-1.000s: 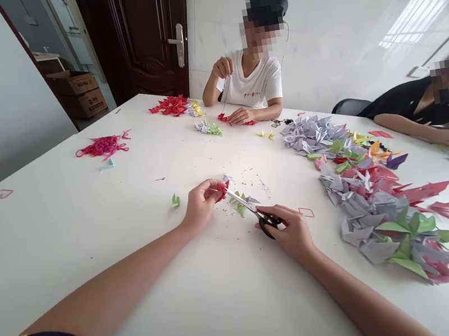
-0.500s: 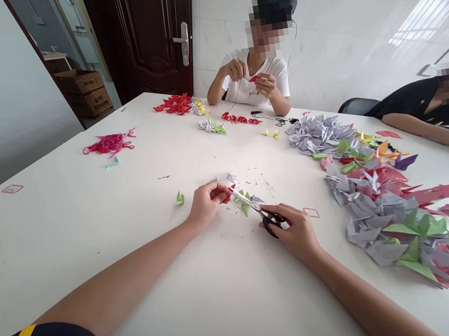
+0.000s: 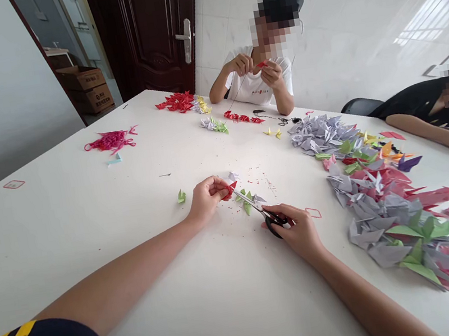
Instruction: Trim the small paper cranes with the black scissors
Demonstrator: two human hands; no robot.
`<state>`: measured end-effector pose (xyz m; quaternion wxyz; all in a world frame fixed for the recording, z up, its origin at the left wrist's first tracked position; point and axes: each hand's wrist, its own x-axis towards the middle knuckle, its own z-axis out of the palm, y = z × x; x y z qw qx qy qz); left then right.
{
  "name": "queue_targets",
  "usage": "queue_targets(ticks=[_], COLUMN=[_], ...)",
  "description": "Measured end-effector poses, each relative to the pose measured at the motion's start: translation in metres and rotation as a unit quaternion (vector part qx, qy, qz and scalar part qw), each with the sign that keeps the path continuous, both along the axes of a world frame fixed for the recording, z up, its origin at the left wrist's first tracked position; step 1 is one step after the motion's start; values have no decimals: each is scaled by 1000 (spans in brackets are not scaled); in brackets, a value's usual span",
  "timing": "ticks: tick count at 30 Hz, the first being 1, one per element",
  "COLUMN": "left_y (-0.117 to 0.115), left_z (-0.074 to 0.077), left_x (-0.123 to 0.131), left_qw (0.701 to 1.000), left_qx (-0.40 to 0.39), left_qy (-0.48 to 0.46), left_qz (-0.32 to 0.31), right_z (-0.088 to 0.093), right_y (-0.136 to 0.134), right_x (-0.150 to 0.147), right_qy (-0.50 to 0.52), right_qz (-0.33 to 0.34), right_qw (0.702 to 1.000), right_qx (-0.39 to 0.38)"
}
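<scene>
**Gripping black-handled steel scissors (image 3: pixel 276 224) beside a folded red paper piece (image 3: pixel 228 192)**

My right hand (image 3: pixel 297 231) stays clenched around the scissor handles, blade tips just beside the paper, which my left hand (image 3: pixel 207 199) keeps pinched between its fingers. Small green paper cranes (image 3: pixel 247 206) lie under the blades on the white table (image 3: pixel 94 257). Across the table, the seated person's hand (image 3: pixel 272 75) has risen from the tabletop and now holds a small red paper scrap (image 3: pixel 261 64) up at chest height.
</scene>
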<state>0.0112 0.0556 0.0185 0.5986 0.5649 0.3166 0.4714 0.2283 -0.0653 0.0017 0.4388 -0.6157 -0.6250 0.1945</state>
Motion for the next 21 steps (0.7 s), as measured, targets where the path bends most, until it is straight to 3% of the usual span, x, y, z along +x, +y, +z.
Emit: queue_targets(ticks=[21], left_y=[0], left_z=[-4], left_x=[2], left_qw=[999], left_qx=[34], left_qy=[6], left_qz=[11], right_z=[5], right_y=[-1], right_x=[1], right_qy=[-61], right_qz=[4], right_qw=[998], right_qx=[28])
